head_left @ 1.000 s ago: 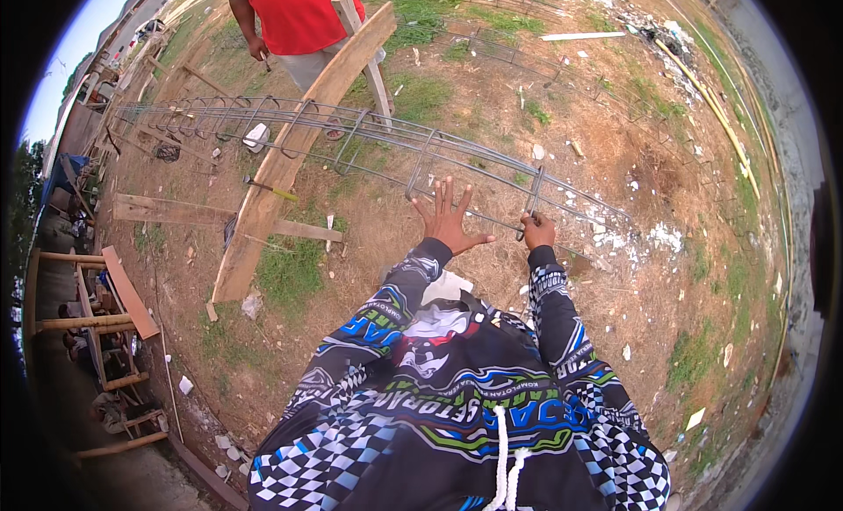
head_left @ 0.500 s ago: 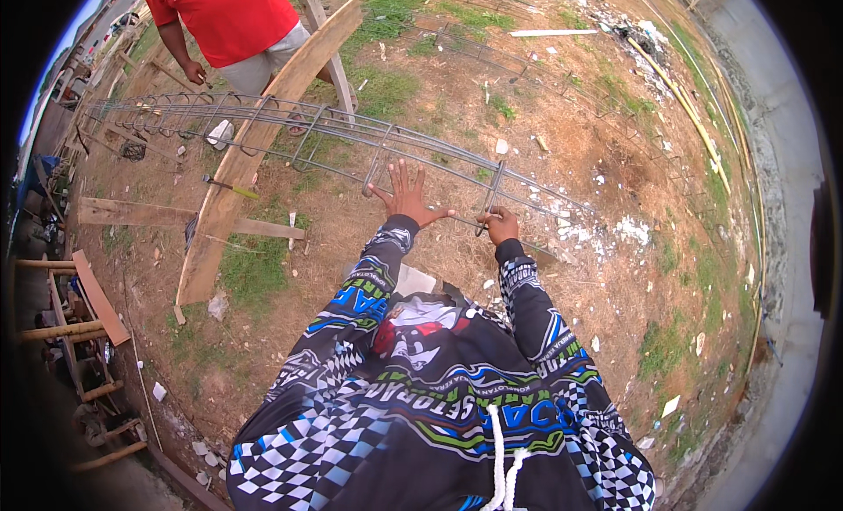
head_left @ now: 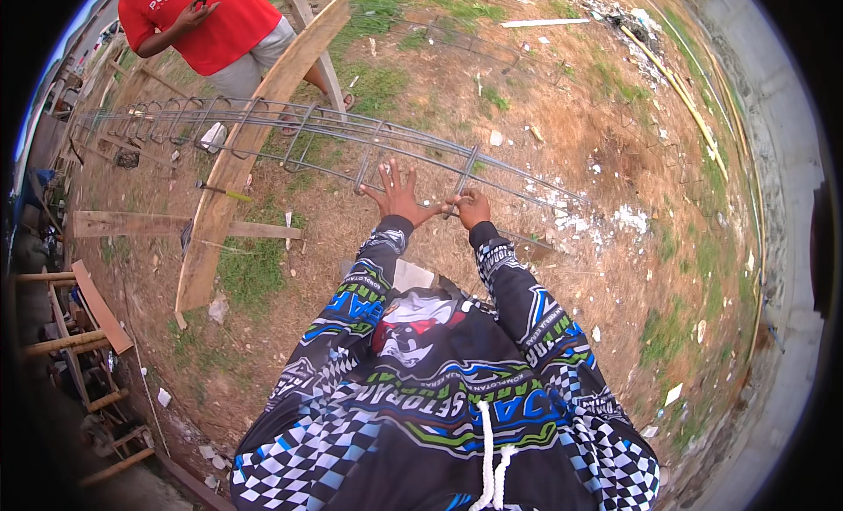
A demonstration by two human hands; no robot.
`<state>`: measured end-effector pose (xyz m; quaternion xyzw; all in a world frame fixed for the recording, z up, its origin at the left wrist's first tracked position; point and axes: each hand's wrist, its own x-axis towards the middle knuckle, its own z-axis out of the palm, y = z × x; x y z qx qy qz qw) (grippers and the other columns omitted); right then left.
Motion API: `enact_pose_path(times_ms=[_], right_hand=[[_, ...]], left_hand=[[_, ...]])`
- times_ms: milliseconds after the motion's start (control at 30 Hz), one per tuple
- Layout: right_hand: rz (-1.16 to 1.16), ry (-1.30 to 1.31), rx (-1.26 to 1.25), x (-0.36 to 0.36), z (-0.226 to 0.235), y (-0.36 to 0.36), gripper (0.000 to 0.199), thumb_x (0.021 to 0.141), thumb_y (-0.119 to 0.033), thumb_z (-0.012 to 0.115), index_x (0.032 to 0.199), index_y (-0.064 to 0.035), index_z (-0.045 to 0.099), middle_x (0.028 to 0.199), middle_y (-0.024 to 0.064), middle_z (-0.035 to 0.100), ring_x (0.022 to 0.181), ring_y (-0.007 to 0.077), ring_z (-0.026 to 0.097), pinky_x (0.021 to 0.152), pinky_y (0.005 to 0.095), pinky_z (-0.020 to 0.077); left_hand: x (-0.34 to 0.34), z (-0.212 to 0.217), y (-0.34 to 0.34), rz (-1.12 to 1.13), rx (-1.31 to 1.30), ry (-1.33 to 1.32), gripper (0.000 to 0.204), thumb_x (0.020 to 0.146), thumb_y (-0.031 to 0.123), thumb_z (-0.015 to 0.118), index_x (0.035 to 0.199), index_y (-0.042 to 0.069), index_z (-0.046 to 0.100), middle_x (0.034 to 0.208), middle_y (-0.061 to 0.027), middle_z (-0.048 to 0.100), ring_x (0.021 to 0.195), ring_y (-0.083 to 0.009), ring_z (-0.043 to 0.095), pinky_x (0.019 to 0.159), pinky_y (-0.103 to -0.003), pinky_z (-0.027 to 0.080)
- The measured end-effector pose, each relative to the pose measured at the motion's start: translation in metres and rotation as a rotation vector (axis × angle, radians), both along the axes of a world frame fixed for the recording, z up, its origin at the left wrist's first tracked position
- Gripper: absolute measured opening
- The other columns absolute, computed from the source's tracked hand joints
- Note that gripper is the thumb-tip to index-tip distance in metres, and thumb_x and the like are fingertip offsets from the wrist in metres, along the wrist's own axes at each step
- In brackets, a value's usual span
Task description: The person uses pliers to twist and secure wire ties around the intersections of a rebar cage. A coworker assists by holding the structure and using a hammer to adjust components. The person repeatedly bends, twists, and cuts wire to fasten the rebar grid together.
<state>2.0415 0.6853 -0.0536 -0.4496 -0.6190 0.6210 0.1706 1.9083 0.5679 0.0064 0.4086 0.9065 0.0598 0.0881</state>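
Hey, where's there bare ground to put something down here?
Mostly bare dirt lies between the right sleeve and the grass farther right, with a few pale chips. It's crowded leftward, around the plank, yellow-handled hammer and crossboard; ahead, along the rebar cage; and near its right end, in white rubble.

Left of the fingers (head_left: 394, 172), a yellow-handled hammer (head_left: 230, 194) lies across a wooden plank (head_left: 211, 248); beyond them, farther left, stands a person (head_left: 233, 47) in a red shirt (head_left: 230, 26). Well right of the fingers, a yellowish pole (head_left: 672, 87) lies near a concrete wall (head_left: 745, 98).
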Motion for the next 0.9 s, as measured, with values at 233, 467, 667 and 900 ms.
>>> enact_pose_path(times_ms=[233,467,667,900], right_hand=[[0.01,0.07,-0.059,0.0,0.01,0.001,0.019,0.091,-0.007,0.058,0.107,0.0023,0.053,0.092,0.0147,0.071,0.084,0.0181,0.067,0.075,0.0294,0.0513],[0.013,0.038,-0.058,0.003,0.0,-0.001,0.017,0.089,-0.008,0.058,0.102,0.0022,0.057,0.088,0.0133,0.072,0.078,0.0196,0.068,0.068,0.0311,0.0528],[-0.142,-0.1,0.162,0.009,0.02,-0.014,0.026,0.083,-0.029,0.069,0.09,-0.0039,0.066,0.087,0.0151,0.071,0.077,0.0253,0.068,0.072,0.0372,0.0522],[-0.403,0.062,0.355,0.01,0.088,-0.051,0.033,0.09,-0.037,0.061,0.093,-0.004,0.061,0.075,0.0118,0.064,0.07,0.0253,0.063,0.066,0.0396,0.0478]], left_hand=[[0.013,-0.01,-0.01,-0.302,0.198,-0.03,0.076,0.075,0.067,0.059,0.133,0.018,0.054,0.141,-0.0186,0.04,0.137,-0.0327,0.027,0.108,-0.068,0.002],[0.025,-0.028,-0.008,-0.349,0.308,-0.281,0.044,0.084,0.052,0.059,0.106,0.016,0.071,0.095,-0.0085,0.07,0.095,-0.0227,0.063,0.111,-0.051,0.022],[0.035,0.001,-0.006,-0.202,0.484,-0.496,0.031,0.086,0.039,0.061,0.095,0.012,0.074,0.097,-0.0075,0.072,0.095,-0.0242,0.065,0.114,-0.049,0.018],[0.047,0.01,-0.02,0.048,0.811,-0.924,0.025,0.085,0.017,0.063,0.106,0.004,0.068,0.102,-0.0114,0.07,0.101,-0.022,0.064,0.103,-0.039,0.037]])
